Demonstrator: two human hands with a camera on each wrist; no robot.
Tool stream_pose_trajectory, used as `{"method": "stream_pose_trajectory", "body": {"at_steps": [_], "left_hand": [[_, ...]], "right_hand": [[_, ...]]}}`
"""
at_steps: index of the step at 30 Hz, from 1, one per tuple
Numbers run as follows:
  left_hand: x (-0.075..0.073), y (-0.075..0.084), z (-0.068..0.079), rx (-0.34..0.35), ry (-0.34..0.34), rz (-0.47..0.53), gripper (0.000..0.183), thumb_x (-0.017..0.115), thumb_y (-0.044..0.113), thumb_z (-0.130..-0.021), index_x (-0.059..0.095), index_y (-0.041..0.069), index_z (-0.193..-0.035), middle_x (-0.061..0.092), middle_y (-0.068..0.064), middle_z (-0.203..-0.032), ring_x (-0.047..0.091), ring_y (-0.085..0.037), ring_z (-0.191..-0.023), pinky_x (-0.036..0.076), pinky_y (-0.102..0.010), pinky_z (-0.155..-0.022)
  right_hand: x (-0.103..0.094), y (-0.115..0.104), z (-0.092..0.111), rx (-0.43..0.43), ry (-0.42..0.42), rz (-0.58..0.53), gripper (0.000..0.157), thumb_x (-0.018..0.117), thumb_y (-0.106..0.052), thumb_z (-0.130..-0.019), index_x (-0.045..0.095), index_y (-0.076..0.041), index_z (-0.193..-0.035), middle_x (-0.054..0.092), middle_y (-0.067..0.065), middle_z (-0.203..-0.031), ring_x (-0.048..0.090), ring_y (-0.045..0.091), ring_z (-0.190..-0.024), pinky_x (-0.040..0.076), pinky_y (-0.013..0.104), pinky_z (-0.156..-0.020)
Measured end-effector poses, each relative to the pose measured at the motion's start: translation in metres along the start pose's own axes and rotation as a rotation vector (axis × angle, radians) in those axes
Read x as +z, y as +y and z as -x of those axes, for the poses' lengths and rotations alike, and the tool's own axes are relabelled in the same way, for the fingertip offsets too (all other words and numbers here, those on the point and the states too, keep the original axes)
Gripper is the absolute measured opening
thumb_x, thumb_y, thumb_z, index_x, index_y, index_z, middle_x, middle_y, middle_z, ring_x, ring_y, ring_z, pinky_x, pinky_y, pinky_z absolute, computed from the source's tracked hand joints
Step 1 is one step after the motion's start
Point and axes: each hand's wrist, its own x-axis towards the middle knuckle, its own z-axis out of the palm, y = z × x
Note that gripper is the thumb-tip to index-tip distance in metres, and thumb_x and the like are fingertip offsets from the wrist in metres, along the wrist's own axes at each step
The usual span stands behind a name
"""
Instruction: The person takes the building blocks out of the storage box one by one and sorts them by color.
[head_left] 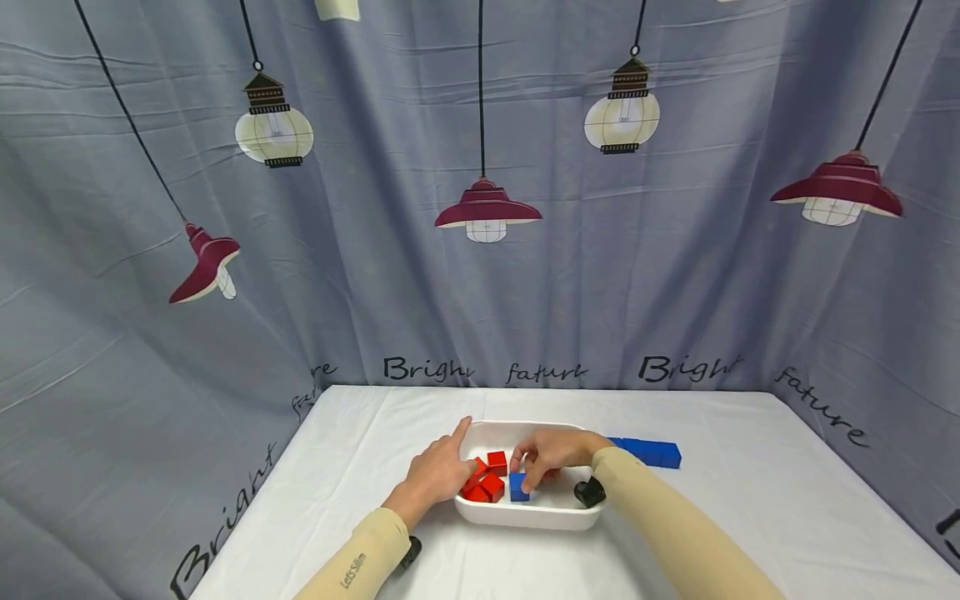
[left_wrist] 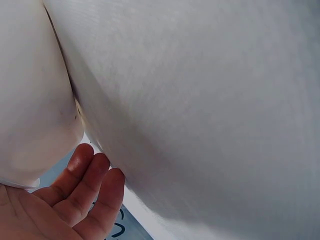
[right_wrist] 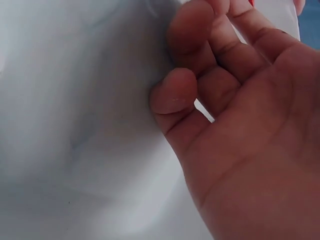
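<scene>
A white tray (head_left: 532,517) stands on the table with several red cubes (head_left: 491,487) in its left part. At the tray's left end, my left hand (head_left: 437,472) holds the rim, index finger stretched along it and thumb over the edge by the red cubes. The left wrist view shows the other fingers (left_wrist: 102,200) beside the tray's pale outer wall (left_wrist: 35,90). Inside the tray, my right hand (head_left: 551,450) pinches a blue cube (head_left: 519,487) next to the red ones. Its curled fingers (right_wrist: 190,30) show in the right wrist view, where the blue cube is hidden.
A row of blue cubes (head_left: 656,453) lies on the white tablecloth (head_left: 720,517), right of the tray and partly behind my right forearm. Dark wrist cameras (head_left: 590,492) sit under both wrists. A grey-blue curtain (head_left: 480,308) hangs behind the table.
</scene>
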Motion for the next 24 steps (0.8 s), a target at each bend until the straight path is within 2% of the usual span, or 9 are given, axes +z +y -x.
{"method": "stream_pose_trajectory", "body": {"at_steps": [4, 11, 16, 24], "left_hand": [[-0.0007, -0.0009, 0.0005, 0.001, 0.009, -0.005, 0.077, 0.062, 0.033, -0.089, 0.031, 0.024, -0.159, 0.061, -0.014, -0.132, 0.060, -0.030, -0.111, 0.049, -0.059, -0.095], [-0.0006, 0.0003, 0.0009, 0.006, 0.007, -0.005, 0.076, 0.062, 0.033, -0.090, 0.031, 0.024, -0.159, 0.061, -0.015, -0.133, 0.060, -0.031, -0.114, 0.048, -0.060, -0.097], [-0.0004, 0.0012, 0.0010, -0.007, 0.003, 0.001, 0.077, 0.063, 0.033, -0.090, 0.030, 0.024, -0.159, 0.060, -0.015, -0.134, 0.060, -0.031, -0.114, 0.047, -0.061, -0.098], [0.0000, 0.0020, 0.0014, -0.010, -0.008, 0.007, 0.077, 0.062, 0.032, -0.090, 0.030, 0.023, -0.159, 0.060, -0.015, -0.134, 0.059, -0.031, -0.112, 0.047, -0.061, -0.099]], "right_hand": [[-0.0004, 0.0006, -0.0015, 0.000, -0.034, -0.026, 0.031, 0.084, -0.010, -0.077, 0.068, -0.012, -0.103, 0.055, -0.003, -0.067, 0.044, 0.016, -0.061, 0.034, 0.026, -0.059], [-0.0002, -0.0004, -0.0008, 0.039, -0.039, -0.025, 0.028, 0.084, -0.010, -0.077, 0.068, -0.009, -0.101, 0.055, -0.003, -0.070, 0.047, 0.014, -0.066, 0.036, 0.025, -0.061], [0.0005, -0.0017, 0.0006, 0.032, -0.019, -0.028, 0.027, 0.083, -0.008, -0.078, 0.070, -0.005, -0.101, 0.055, -0.002, -0.069, 0.047, 0.015, -0.066, 0.036, 0.025, -0.061], [0.0005, -0.0039, 0.0020, 0.018, 0.039, -0.022, 0.020, 0.082, -0.008, -0.077, 0.073, -0.006, -0.095, 0.056, -0.003, -0.065, 0.046, 0.014, -0.063, 0.033, 0.024, -0.058]]}}
